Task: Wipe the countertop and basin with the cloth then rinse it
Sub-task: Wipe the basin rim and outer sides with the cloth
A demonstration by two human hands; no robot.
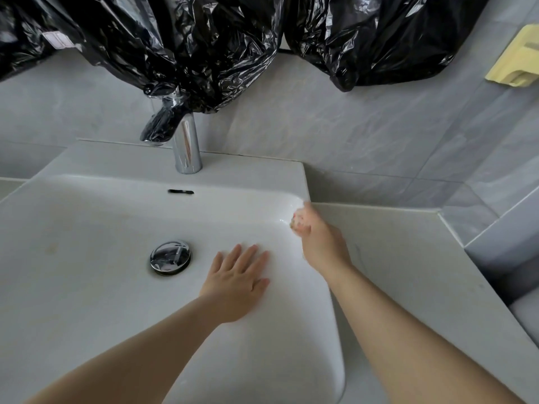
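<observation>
Cloth [296, 220], seen only as a small pale wad blurred by motion, is bunched in the curled fingers of the right grip [318, 240], at the far right corner of the white basin [87, 258], just beside the edge of the table [408, 258]. The left grip [236, 282] lies flat on the basin floor, fingers straight and spread, holding nothing, near the chrome drain plug [170, 257].
</observation>
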